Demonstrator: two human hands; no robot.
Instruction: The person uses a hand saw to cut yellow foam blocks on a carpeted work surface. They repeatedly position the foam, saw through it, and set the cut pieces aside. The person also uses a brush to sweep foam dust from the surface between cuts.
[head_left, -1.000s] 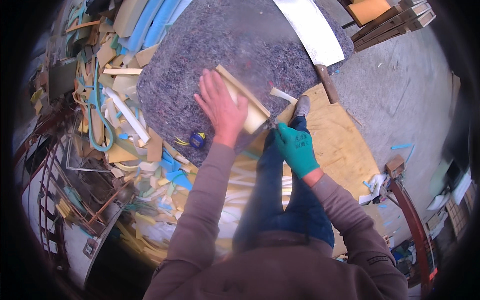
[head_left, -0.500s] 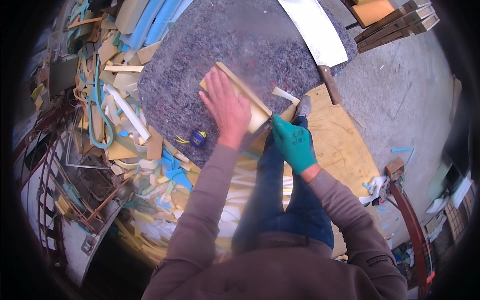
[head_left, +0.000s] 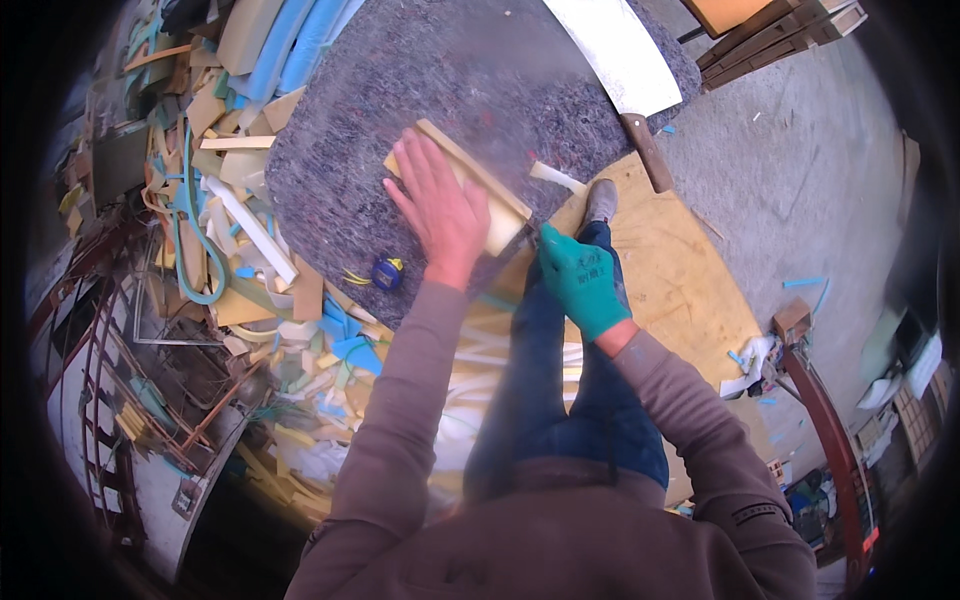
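My bare left hand [head_left: 442, 205] lies flat with fingers stretched on a pale yellow foam block [head_left: 508, 228], pressing it onto a grey speckled felt-like pad [head_left: 350, 150]. A narrow raised strip of foam runs along the block's right side. My right hand [head_left: 583, 275], in a green glove, is closed just off the block's near right corner. Something small and dark shows at its fingertips, too little to name. A blue tape measure [head_left: 388, 273] with yellow trim rests left of my left wrist. A pale foam offcut [head_left: 558, 178] lies at the pad's right edge.
A large broad-bladed knife [head_left: 618, 62] with a wooden handle lies at the far right of the pad, handle overhanging. Foam scraps [head_left: 240, 205] pile up on the left. A yellowish board [head_left: 680, 270] is at right, beside a red metal bar [head_left: 830, 430].
My right hand has drawn back slightly from the foam block's corner, opening a small gap. My left hand stays on the block. The whole view has shifted a little.
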